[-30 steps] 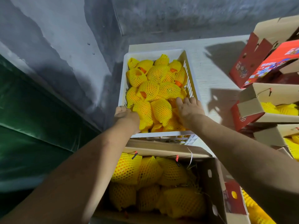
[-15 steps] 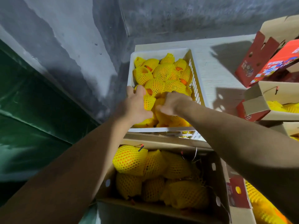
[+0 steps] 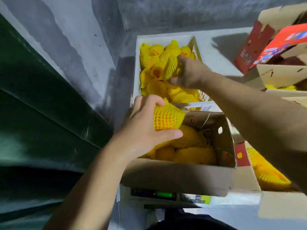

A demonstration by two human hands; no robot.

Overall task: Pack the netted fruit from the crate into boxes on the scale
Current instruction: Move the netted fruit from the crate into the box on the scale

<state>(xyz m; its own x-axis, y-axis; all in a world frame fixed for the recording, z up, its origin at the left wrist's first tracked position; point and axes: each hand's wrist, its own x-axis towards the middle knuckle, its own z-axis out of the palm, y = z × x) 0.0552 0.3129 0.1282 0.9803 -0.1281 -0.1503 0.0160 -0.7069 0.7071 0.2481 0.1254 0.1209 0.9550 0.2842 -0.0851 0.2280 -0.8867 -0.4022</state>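
Note:
A white crate (image 3: pixel 137 67) holds several fruits in yellow foam netting. In front of it an open cardboard box (image 3: pixel 182 176) sits on a scale (image 3: pixel 164 195) with a green display, partly filled with netted fruit (image 3: pixel 194 155). My left hand (image 3: pixel 142 130) grips one netted fruit (image 3: pixel 167 119) over the box's far left corner. My right hand (image 3: pixel 191 72) is in the crate, fingers curled round another netted fruit (image 3: pixel 171 67).
Open red-and-brown cartons (image 3: pixel 274 47) stand at the right, some with netted fruit inside (image 3: pixel 265 171). A grey concrete wall (image 3: pixel 74 47) and a dark green sheet (image 3: pixel 41 113) close in the left side. A white tabletop (image 3: pixel 221 52) lies beyond the crate.
Both hands were digging in the near end of the crate. My left hand has lifted a fruit back over the box; my right hand has moved farther into the crate onto another fruit.

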